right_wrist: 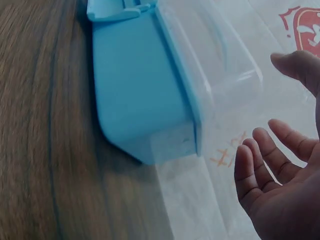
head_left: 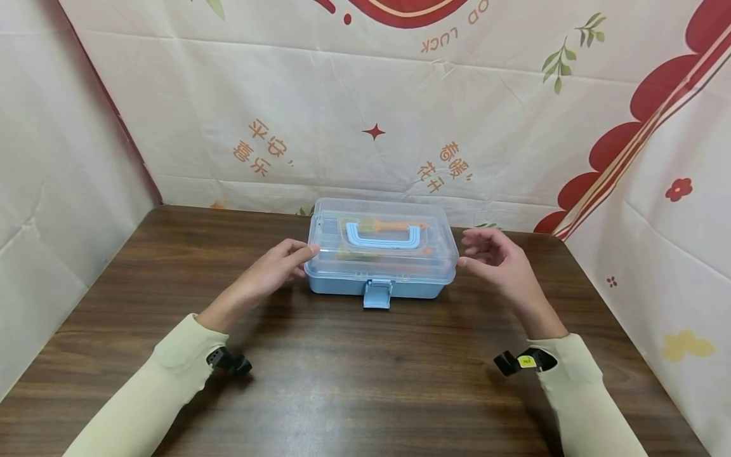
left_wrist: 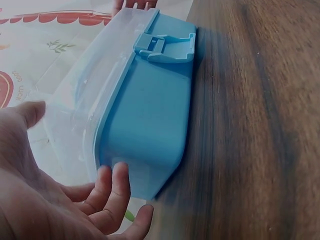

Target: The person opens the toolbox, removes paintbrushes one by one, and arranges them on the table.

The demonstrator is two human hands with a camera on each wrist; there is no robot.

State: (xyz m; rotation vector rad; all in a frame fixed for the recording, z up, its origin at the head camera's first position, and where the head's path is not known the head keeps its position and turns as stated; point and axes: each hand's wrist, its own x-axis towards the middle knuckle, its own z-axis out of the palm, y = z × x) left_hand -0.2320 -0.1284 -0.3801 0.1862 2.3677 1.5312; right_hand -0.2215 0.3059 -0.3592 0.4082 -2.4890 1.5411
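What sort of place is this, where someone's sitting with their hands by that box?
Probably a small curtained-off recording booth: a dark brown wood-grain table, white printed sheet hangings behind and at both sides, and small black wrist-worn cameras.

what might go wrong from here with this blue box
The front latch looks unfastened, its flap sticking out, so lifting by the handle might let the clear lid swing open and tip out the orange-handled brush.

The left hand is at one end of the box, while the right hand's fingers look apart from the other, so a one-sided push could skew it.
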